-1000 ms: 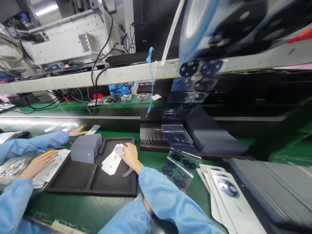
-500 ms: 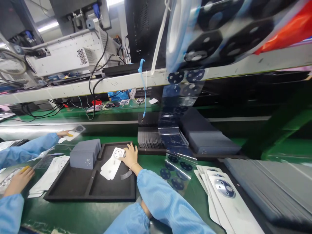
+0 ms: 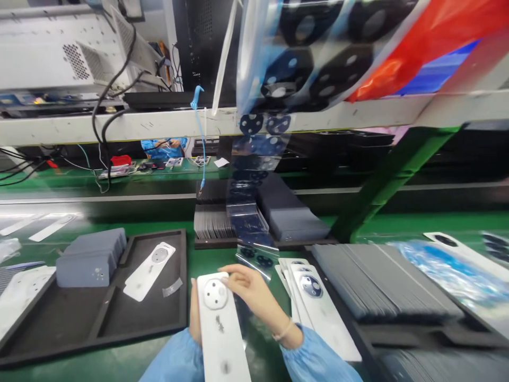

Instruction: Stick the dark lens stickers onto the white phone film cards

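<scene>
A white phone back cover (image 3: 222, 339) with a round camera section is upright in front of me. My left hand (image 3: 194, 315) is closed along its left edge, with most of the fingers hidden behind it. My right hand (image 3: 250, 289) pinches the cover's top right corner beside the camera circle. To the right, several white covers with dark, shiny camera circles (image 3: 312, 286) lie overlapped. Another white cover (image 3: 149, 271) rests in the right compartment of the black tray (image 3: 185, 297), near a small clear strip (image 3: 172, 287).
Grey cards (image 3: 85, 265) stand in the tray's left compartment; a larger grey stack (image 3: 382, 281) fills a tray at right. From a roll (image 3: 294, 58) overhead, a clear film strip with dark round stickers (image 3: 254, 185) hangs to the bench. A green post (image 3: 393, 180) slants at right.
My right hand has left the cover in the black tray and moved to the cover in front of me. My left hand has come into sight. The view has swung right; the co-worker's arms are out of sight.
</scene>
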Motion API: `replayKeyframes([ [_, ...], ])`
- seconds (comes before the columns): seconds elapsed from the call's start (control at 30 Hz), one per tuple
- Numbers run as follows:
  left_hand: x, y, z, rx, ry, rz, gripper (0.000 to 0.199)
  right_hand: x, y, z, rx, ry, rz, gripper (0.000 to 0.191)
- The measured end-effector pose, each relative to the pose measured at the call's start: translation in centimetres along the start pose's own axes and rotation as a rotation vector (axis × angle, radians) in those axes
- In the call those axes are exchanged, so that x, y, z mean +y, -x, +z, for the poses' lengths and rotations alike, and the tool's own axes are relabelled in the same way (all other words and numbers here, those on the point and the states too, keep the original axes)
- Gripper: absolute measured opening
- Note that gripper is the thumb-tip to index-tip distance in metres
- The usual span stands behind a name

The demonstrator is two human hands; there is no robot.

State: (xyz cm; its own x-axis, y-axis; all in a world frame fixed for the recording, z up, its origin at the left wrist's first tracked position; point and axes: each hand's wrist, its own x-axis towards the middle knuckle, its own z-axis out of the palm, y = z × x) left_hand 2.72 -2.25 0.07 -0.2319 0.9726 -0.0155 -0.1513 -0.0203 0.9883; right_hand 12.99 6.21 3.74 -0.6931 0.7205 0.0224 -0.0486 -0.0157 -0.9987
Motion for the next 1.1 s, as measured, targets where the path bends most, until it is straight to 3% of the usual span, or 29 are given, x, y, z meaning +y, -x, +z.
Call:
replayKeyframes([
  [0.13,-0.1,0.4,1.0,0.167,0.301,-0.138,0.057,1.0,2.1,-2.5,0.275,0.363,-0.243,0.028],
  [0.27,-0.3,0.5,1.1,0.261,0.239,-0.182,0.049,1.4,0.3,-4.7,0.597,0.903,-0.627,0.032],
  [0.33,-0.5,0.4,0.9,0.29,0.239,-0.18,0.049,2.0,-1.2,-6.1,0.658,1.109,-0.723,0.035],
  [0.5,-0.7,0.1,0.6,0.301,0.237,-0.159,0.046,4.9,-3.4,-7.6,0.581,1.229,-0.773,0.01],
  [0.73,-0.5,0.2,0.6,0.297,0.212,-0.18,0.042,6.5,-3.3,-7.3,0.439,1.154,-0.674,0.013],
  [0.8,-0.4,0.2,0.7,0.293,0.209,-0.185,0.042,6.6,-3.2,-7.4,0.381,1.102,-0.596,0.011],
  [0.97,-0.6,0.2,0.7,0.293,0.198,-0.189,0.043,6.9,-2.8,-7.4,0.099,0.836,-0.326,0.012],
  [1.03,-0.6,0.2,0.6,0.321,0.191,-0.172,0.042,6.7,-2.7,-7.2,0.106,0.828,-0.364,0.012],
  [1.1,-0.5,0.1,0.5,0.365,0.214,-0.137,0.042,6.3,-2.4,-7.1,0.194,0.862,-0.494,0.013],
])
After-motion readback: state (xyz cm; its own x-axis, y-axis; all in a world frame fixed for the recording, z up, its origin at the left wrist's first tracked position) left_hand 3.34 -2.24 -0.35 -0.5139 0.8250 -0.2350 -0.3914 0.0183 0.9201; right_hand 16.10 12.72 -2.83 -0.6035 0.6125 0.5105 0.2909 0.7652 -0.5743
